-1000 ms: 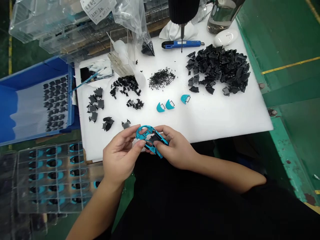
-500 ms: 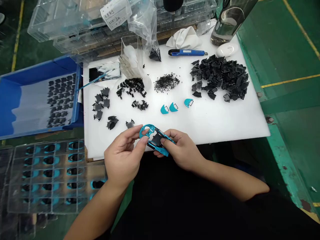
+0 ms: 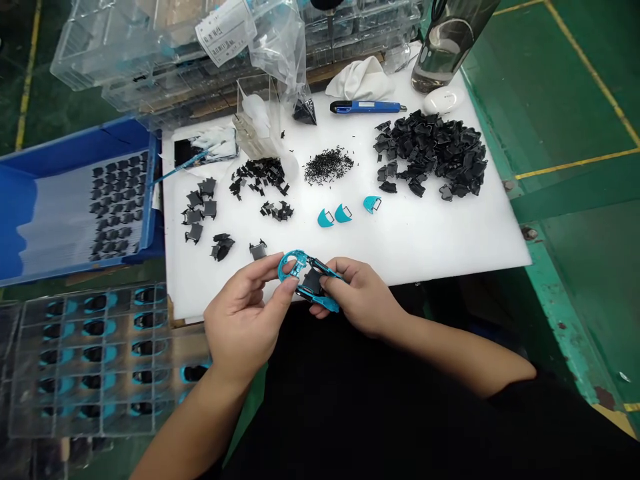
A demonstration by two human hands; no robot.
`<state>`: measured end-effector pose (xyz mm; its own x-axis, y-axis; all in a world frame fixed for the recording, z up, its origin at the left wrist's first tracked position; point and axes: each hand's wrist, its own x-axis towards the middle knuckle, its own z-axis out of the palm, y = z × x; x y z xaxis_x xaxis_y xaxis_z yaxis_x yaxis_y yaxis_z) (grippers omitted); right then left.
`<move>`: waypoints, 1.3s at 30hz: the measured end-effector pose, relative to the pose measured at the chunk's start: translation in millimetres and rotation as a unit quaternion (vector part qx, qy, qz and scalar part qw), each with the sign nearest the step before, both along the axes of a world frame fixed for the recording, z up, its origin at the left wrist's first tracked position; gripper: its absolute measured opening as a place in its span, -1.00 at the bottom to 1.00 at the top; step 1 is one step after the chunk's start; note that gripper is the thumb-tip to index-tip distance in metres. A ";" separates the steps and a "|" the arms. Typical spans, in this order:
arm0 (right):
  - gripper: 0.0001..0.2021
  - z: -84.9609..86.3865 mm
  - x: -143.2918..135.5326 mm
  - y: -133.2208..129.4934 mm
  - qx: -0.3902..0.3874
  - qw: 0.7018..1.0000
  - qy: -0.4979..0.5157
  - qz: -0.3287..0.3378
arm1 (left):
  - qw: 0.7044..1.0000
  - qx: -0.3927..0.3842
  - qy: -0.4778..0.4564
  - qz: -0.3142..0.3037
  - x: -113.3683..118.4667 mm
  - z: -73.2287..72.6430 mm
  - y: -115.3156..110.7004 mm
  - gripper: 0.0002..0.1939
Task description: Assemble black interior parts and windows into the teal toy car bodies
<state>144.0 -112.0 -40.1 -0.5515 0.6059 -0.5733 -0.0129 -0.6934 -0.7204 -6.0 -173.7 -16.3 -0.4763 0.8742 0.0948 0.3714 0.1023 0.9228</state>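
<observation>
Since the frame half a second ago, mostly the view has moved: the tabletop [image 3: 430, 240] and its parts sit slightly farther left, while the two hands and their work look nearly as they did. The thing in hand, a teal frame [image 3: 301, 267] with a dark grey insert [image 3: 313, 280] between its two side arms, is at the centre of the frame, raised over the tabletop's near edge. What could go wrong, I judge, starts with the insert: if it sits crooked, thumb pressure may tilt it out or strain a slim side arm. The frame could also twist, since each hand has only one end, and if a grip slipped near this edge, a part might drop toward the dark clothing below rather than onto the tabletop. A fall the other way could disturb the lone grey piece [image 3: 258, 251] lying just beyond the left hand [image 3: 244, 313]. That hand's fingers are closed in a light pinch on the frame's ringed end, thumb below and forefinger above. The right hand [image 3: 367, 299] grasps the opposite end, its thumb against the insert and its fingers curled around the side arms; exactly where the hidden fingertips press, I cannot tell.
</observation>
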 end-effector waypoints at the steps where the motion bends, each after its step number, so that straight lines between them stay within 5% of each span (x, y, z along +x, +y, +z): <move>1: -0.95 0.7 0.0 -0.2 0.007 1.000 -0.008 0.003 | 1.000 -0.001 0.001 0.001 0.4 0.3 -0.5 -0.67; 10: -0.88 0.6 1.4 -0.5 0.024 0.999 -0.021 0.026 | 0.999 0.011 0.038 -0.005 1.6 1.4 -4.6 -0.65; 24: -0.84 3.0 1.6 3.1 0.058 0.997 -0.026 0.045 | 0.999 0.004 -0.034 -0.018 -7.0 -3.7 -0.9 -0.66; 39: -0.83 5.0 11.7 10.1 0.080 0.995 -0.029 0.045 | 0.986 -0.042 -0.089 -0.133 -15.9 -1.2 33.6 -0.73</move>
